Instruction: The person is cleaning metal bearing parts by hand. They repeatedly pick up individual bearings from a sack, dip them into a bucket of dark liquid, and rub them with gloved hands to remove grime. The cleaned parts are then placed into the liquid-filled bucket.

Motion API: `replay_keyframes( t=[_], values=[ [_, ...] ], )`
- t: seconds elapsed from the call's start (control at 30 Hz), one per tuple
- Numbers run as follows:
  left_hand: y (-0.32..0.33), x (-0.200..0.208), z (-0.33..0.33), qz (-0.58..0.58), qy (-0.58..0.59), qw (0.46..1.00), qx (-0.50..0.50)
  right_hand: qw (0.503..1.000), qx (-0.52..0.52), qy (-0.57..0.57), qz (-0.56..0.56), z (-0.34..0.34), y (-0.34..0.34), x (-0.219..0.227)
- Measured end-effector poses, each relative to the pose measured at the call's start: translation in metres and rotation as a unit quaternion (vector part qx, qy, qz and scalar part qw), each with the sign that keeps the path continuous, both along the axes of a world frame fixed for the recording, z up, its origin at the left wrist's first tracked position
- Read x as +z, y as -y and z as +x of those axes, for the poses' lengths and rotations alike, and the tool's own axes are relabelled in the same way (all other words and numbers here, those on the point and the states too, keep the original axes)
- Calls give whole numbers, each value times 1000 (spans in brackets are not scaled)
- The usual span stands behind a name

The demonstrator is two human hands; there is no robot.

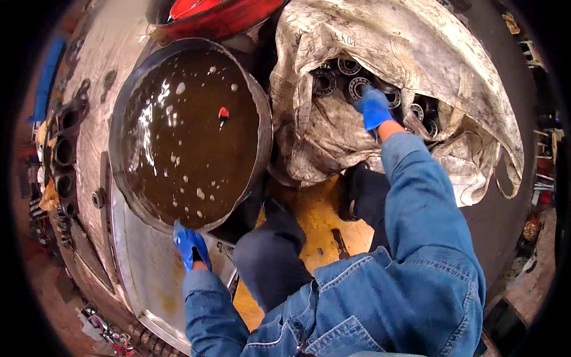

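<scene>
A blue glove covers my left hand (191,245), which touches the near rim of a large round metal basin (266,119). Its fingers point toward the rim, with a dark gap beside them. Murky brown liquid (190,149) with patches of foam fills the basin, and a small red-topped object (223,113) shows in it. In the opening of a dirty white woven sack (380,35), my right hand (375,108), also gloved in blue, has its slightly blurred fingers closed at the edge of a ball bearing (358,88). Several more ball bearings (325,82) lie around it.
A red container (226,18) stands beyond the basin. Below the basin is a metal tray (151,268). Dark rings (64,150) and a small bearing (99,197) sit on the worn surface at left. My knees are close to basin and sack, above a yellow surface (321,223).
</scene>
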State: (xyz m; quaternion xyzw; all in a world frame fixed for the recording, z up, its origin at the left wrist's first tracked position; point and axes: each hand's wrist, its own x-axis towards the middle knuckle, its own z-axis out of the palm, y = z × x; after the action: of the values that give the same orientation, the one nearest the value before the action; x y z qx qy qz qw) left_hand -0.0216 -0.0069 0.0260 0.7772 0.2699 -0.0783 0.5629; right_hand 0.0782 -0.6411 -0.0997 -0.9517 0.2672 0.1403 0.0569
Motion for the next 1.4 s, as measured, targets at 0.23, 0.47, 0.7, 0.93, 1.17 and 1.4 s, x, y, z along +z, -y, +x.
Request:
replay_keyframes(
  t=[0.23, 0.47, 0.7, 0.93, 1.17, 1.4],
  values=[
    [71, 55, 16, 0, -95, 993, 74, 983, -54, 154, -86, -7, 18, -155],
    [46, 51, 6, 52, -130, 990, 31, 999, -45, -24, -6, 26, 42, -161],
    [53, 59, 5, 235, -82, 961, -124, 997, 6, -5, -73, -14, -2, -124],
    [26, 30, -2, 264, 46, 962, -51, 924, 267, 117, 249, -34, -44, 69],
    [11, -42, 18, 98, 17, 937, 336, 840, 132, -56, 523, 5, -195, 297],
    [55, -12, 35, 76, 10, 927, 367, 831, 299, -77, 463, 85, -335, 279]
  ],
)
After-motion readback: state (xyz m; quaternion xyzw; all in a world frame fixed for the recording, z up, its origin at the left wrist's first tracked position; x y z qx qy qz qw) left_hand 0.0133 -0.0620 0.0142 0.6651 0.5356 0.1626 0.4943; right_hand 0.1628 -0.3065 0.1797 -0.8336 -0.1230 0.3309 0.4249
